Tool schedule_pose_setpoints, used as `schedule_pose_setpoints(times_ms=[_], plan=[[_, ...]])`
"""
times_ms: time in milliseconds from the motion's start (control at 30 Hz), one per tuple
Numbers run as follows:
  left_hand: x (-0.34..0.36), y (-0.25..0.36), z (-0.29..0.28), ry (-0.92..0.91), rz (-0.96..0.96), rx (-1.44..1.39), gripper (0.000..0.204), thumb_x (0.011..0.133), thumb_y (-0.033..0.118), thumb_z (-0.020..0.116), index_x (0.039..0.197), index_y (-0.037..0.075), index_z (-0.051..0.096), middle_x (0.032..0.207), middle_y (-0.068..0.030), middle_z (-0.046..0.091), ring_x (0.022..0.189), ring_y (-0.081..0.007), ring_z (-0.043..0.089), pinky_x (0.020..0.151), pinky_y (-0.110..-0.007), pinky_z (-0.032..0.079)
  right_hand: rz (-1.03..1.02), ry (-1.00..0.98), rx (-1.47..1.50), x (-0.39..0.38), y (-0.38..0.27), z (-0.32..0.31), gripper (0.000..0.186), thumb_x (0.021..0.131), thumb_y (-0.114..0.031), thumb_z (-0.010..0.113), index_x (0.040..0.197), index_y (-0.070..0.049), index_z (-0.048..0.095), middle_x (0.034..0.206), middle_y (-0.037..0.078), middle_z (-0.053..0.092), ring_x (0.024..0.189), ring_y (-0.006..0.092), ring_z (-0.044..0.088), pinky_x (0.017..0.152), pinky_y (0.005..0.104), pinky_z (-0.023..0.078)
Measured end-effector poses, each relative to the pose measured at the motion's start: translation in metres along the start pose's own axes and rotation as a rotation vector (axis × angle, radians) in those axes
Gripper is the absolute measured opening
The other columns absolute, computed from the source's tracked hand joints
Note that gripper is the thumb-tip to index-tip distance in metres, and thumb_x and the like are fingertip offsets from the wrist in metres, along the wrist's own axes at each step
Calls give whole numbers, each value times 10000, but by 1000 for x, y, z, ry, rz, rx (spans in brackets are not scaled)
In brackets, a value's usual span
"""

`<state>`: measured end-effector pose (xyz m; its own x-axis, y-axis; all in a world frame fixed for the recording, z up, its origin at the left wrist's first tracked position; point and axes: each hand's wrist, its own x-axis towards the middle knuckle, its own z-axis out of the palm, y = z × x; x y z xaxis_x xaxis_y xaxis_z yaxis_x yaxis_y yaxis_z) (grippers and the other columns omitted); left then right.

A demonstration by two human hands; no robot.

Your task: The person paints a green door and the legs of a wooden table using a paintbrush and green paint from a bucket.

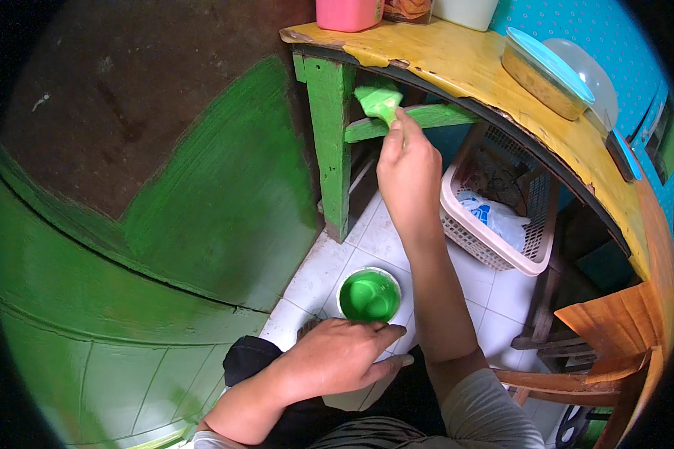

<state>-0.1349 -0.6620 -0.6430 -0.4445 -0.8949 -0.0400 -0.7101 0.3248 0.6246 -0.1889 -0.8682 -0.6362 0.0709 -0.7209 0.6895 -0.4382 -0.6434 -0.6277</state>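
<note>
My right hand (pixel 410 153) is closed around the handle of a paintbrush (pixel 380 99), its bristles coated in wet green. The brush is raised beside the top of the green table leg (pixel 326 142) and overlaps the green crossbar (pixel 419 120); whether the bristles touch wood, I cannot tell. Below, a round tub of green paint (pixel 369 294) with a pale rim appears to stand on the tiles. My left hand (pixel 344 352) is just on the near side of the tub, thumb and forefinger apart with nothing visible between them. Its other fingers are partly hidden.
The yellow tabletop (pixel 457 63) has a peeling edge and carries a pink container (pixel 350 13) and a blue-lidded food box (pixel 548 73). Beneath sits a plastic basket (pixel 494 251) with a bag inside. A part-green wall (pixel 225 187) rises at left; a wooden chair (pixel 569 383) stands lower right.
</note>
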Motion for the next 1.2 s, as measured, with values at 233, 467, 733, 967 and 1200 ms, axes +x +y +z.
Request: schedule_pose_setpoints(times_ms=[233, 467, 733, 967, 1200], plan=[[0, 0, 0, -5, 7, 1, 438, 890, 330, 613, 1182, 5, 576, 959, -173, 674, 819, -333, 666, 746, -439, 525, -31, -102, 60, -28, 7, 1, 292, 895, -69, 494, 1141, 52, 594, 869, 289, 639, 816, 448, 632, 720, 520, 505], [5, 3, 0, -9, 29, 2, 437, 872, 295, 619, 1194, 4, 571, 928, -180, 674, 806, -342, 662, 746, -443, 525, -11, -106, -57, -10, 6, 16, 233, 913, -88, 476, 1070, 37, 593, 858, 284, 637, 811, 457, 624, 729, 542, 493], [2, 6, -3, -52, -16, 11, 443, 868, 280, 618, 1211, 6, 566, 930, -188, 673, 806, -349, 660, 753, -452, 524, -29, -99, -108, -7, 0, 2, 231, 905, -73, 482, 1059, 53, 598, 809, 278, 639, 787, 444, 636, 699, 525, 508], [2, 7, -4, -27, -2, -7, 454, 866, 287, 623, 1234, 27, 565, 953, -186, 674, 829, -347, 661, 757, -452, 525, -34, -189, -171, -13, -3, -5, 189, 908, -91, 488, 983, 53, 584, 775, 257, 638, 765, 425, 648, 698, 514, 524], [2, 5, -6, -69, -25, -2, 499, 838, 252, 645, 1283, 52, 541, 1042, -180, 665, 867, -350, 660, 776, -455, 523, -69, -242, -211, -19, -6, 11, 134, 883, -61, 502, 934, 37, 576, 782, 253, 647, 748, 428, 652, 679, 524, 525]])
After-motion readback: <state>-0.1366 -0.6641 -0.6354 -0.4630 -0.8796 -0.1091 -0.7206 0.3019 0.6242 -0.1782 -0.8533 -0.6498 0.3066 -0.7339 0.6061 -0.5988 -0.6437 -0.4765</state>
